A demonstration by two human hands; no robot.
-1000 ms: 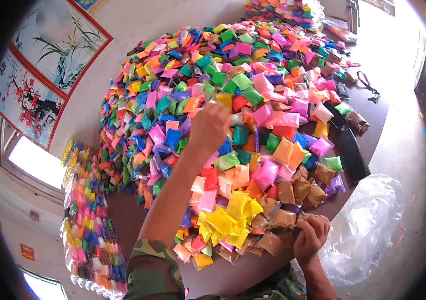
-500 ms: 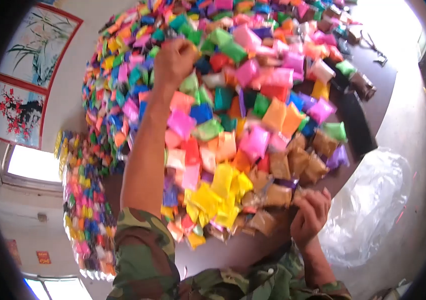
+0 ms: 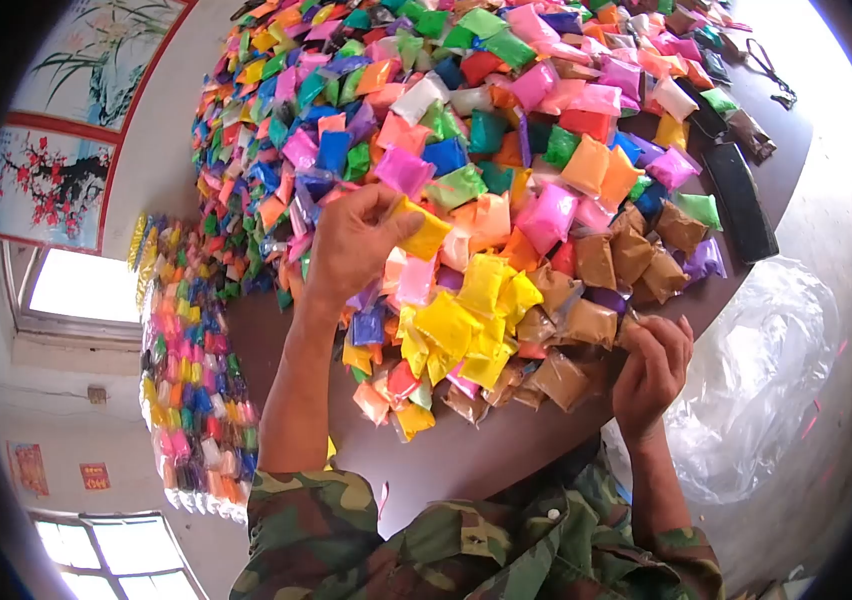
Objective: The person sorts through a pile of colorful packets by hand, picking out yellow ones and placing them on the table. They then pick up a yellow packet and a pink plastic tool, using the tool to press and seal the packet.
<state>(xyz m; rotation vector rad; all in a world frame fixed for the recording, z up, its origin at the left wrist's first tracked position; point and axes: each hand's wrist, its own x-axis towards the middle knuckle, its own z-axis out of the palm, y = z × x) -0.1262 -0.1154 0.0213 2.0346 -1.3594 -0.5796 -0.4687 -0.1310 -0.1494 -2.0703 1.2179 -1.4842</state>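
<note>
My left hand is closed on a small yellow packet and holds it just above the heap of coloured packets, near a cluster of yellow packets. At the table's near edge, my right hand rests with its fingers curled against the brown packets; whether it grips one is unclear. The packets are small plastic bags of pink, blue, green, orange, yellow and brown material covering a dark brown table.
A clear plastic bag hangs off the table's right side. Dark flat bars lie at the right edge of the heap. More packed colourful packets are stacked at the left, below framed pictures on the wall.
My left hand drew back from far out on the heap towards me, now holding a yellow packet. My right hand stayed at the table's near edge by the brown packets.
</note>
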